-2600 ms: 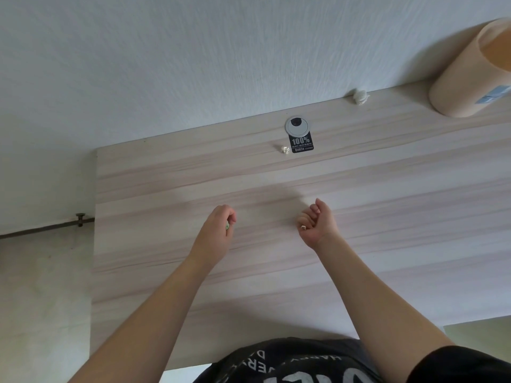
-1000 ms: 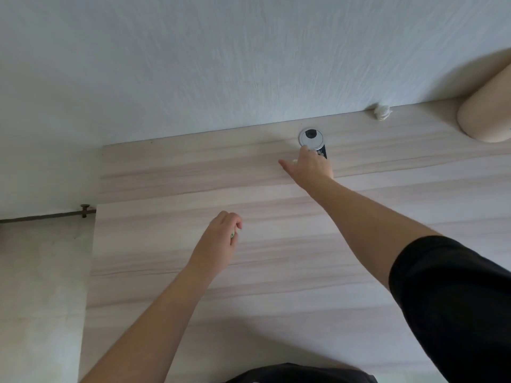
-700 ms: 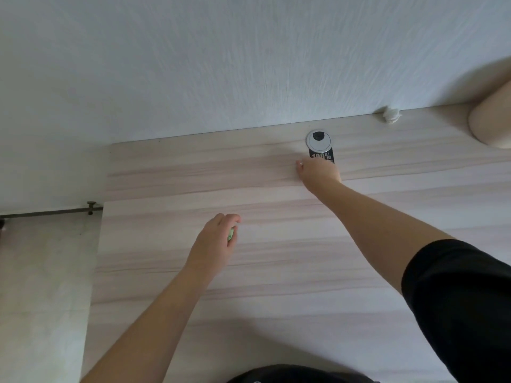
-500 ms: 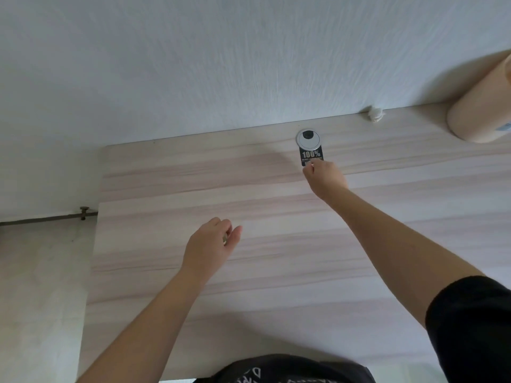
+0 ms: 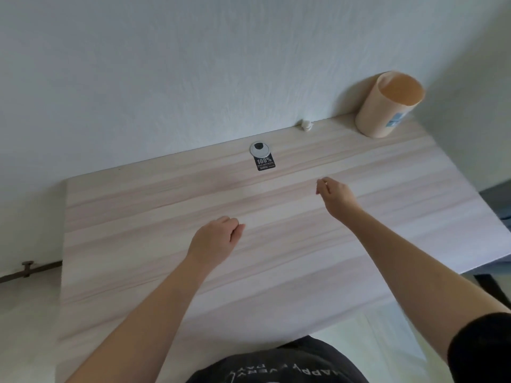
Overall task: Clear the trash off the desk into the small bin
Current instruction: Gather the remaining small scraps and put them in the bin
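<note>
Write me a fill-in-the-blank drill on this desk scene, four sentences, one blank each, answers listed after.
The beige bin stands at the desk's far ____ corner.
The black sticker lies just below the round ____ grommet.
The small white scrap lies against the ____.
The bin stands ____, mouth up.

Answers: right; silver; wall; upright

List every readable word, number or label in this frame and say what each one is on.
"100%": black sticker on the desk, just below the round metal grommet. The smaller lines under it are too blurred to read.
"HAPPY" and "DAY", seen upside down: black shirt; the rest of the print is unclear.
Blue label on the beige bin: too small to read.
</note>
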`<state>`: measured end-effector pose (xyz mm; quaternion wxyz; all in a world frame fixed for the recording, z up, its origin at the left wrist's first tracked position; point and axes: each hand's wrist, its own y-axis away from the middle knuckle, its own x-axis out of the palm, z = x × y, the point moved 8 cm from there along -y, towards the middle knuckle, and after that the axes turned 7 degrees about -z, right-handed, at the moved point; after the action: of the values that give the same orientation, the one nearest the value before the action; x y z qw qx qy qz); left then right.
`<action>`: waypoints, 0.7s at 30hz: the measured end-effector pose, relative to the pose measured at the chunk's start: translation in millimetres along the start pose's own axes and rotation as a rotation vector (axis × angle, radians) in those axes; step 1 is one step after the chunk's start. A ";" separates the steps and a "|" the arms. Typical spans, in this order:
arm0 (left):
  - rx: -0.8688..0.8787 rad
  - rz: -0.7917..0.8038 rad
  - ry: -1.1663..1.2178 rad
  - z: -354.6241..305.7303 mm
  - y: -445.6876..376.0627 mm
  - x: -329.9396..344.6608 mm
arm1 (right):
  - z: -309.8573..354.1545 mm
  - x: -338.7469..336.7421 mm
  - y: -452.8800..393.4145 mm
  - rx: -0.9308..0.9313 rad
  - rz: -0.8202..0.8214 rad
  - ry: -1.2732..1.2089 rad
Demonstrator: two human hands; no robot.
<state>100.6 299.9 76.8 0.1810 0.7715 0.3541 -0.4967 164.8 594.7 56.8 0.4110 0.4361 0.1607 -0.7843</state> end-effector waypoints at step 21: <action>0.058 -0.098 -0.111 -116.4 -154.9 10.8 | -48.8 -36.0 -142.5 -0.032 0.028 0.071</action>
<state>65.2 483.3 129.7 0.1535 0.7295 0.3665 -0.5567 90.0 729.7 43.3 0.4231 0.4592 0.1814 -0.7598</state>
